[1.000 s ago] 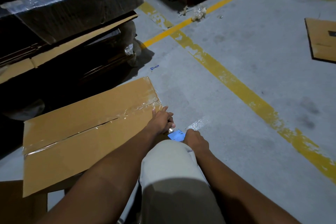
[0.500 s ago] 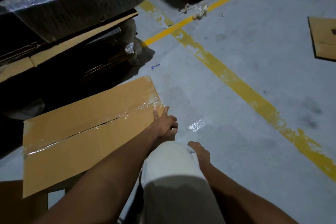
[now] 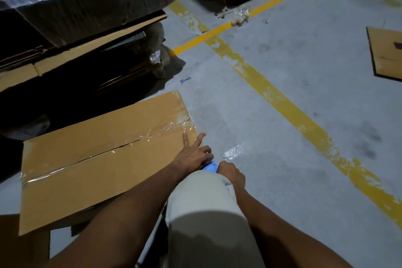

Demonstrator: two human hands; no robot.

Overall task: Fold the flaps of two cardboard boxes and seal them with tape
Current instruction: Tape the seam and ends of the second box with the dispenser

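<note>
Since half a second ago our right hand (image 3: 231,173) has risen beside the knee, curled on a blue object (image 3: 210,167). Our left hand (image 3: 193,154) presses the taped box (image 3: 104,159), near left, two fingers straight.

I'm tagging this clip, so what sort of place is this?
Probably a warehouse: a concrete floor with painted yellow lines, a shrink-wrapped stack of goods, and a cardboard box being taped.
</note>
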